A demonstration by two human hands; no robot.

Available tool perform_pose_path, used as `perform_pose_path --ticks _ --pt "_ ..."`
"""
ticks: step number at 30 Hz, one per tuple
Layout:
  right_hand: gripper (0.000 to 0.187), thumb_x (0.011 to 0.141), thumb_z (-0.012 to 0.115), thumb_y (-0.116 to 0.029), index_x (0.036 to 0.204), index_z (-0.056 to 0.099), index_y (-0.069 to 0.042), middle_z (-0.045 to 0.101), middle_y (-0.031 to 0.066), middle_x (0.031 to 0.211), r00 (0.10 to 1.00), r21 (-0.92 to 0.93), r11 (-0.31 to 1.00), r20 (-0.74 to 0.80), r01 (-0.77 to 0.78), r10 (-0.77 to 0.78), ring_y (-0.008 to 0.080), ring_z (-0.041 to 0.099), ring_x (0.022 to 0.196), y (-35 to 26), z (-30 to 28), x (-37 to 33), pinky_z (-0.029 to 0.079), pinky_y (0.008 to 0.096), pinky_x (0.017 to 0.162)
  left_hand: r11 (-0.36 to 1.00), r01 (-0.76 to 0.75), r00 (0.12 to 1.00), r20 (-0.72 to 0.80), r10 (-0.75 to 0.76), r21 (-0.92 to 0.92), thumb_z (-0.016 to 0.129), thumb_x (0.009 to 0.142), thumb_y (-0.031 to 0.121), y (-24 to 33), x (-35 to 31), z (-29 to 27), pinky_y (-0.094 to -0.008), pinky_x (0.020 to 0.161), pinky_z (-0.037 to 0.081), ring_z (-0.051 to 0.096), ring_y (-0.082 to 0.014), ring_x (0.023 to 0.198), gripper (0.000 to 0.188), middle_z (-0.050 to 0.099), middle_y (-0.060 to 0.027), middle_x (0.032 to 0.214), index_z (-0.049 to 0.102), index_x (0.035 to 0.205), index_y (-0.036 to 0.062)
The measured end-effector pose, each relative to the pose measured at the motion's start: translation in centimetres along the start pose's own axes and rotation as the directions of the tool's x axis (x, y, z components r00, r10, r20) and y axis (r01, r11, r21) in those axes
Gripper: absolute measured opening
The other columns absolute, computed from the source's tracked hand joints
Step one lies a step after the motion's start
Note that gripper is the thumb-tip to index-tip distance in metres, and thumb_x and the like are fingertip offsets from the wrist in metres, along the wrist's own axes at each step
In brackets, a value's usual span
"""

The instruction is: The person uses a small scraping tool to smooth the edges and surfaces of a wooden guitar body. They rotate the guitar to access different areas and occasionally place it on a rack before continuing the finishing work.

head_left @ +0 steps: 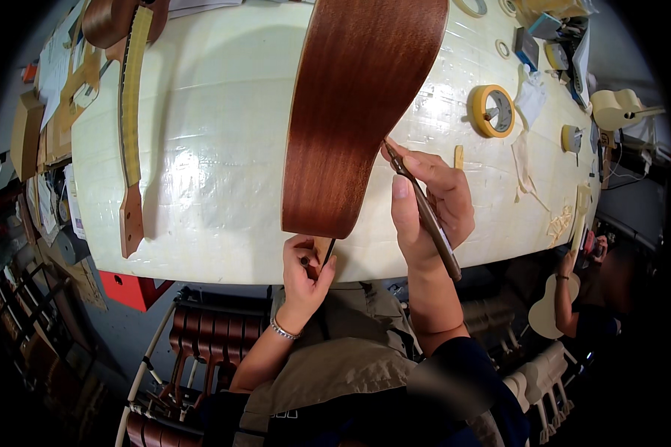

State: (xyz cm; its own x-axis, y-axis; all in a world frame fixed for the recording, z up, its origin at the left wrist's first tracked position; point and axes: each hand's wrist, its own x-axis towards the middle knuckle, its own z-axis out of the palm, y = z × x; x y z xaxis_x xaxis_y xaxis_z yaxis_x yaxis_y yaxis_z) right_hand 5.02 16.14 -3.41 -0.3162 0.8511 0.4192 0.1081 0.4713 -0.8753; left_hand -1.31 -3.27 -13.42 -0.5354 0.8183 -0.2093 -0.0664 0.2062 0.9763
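Observation:
A brown wooden ukulele (335, 134) is held over the table with its body pointing away from me. At its near end, my left hand (304, 276) is closed around the neck, most of which the fingers and body hide. A small dark round-ended piece (305, 262) shows between the fingers of that hand; I cannot make out its kind. My right hand (436, 205) grips a brown marker pen (429, 212) between thumb and fingers. The pen's tip meets the right edge of the body at the inward curve of the waist.
Another ukulele with yellow tape along its fretboard (133, 112) lies at the left. Right of the body are a yellow tape roll (492, 112) and wood shavings (559, 223). Racks of brown ukulele bodies (216, 335) stand below the table. Another person (593, 298) works at the far right.

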Motion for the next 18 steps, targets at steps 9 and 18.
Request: perform_pose_path --ticks 9,18 --pt "0.018 0.077 0.063 0.005 0.092 0.055 0.003 0.067 0.0227 0.093 1.0 0.006 1.0 0.004 0.023 -0.023 0.0219 0.066 0.082 0.03 0.06 0.06 0.052 0.0283 0.073 0.999 0.038 0.999 0.011 -0.037 -0.015 0.069 0.078 0.006 0.22 0.0 -0.01 -0.0279 0.071 0.044 0.051 -0.023 0.087 0.031 0.045 -0.0157 0.11 0.041 0.088 -0.0003" --pt "0.018 0.076 0.063 0.006 0.092 0.055 0.003 0.067 0.0222 0.093 1.0 -0.014 1.0 0.029 0.014 -0.013 0.0218 0.066 0.081 0.01 -0.02 -0.31 0.052 0.0276 0.071 1.0 0.003 1.0 0.016 -0.002 -0.013 0.069 0.078 0.005 0.08 0.12 -0.07 -0.0272 0.07 0.044 0.05 -0.0232 0.088 0.03 0.045 -0.0166 0.111 0.041 0.087 0.0001"
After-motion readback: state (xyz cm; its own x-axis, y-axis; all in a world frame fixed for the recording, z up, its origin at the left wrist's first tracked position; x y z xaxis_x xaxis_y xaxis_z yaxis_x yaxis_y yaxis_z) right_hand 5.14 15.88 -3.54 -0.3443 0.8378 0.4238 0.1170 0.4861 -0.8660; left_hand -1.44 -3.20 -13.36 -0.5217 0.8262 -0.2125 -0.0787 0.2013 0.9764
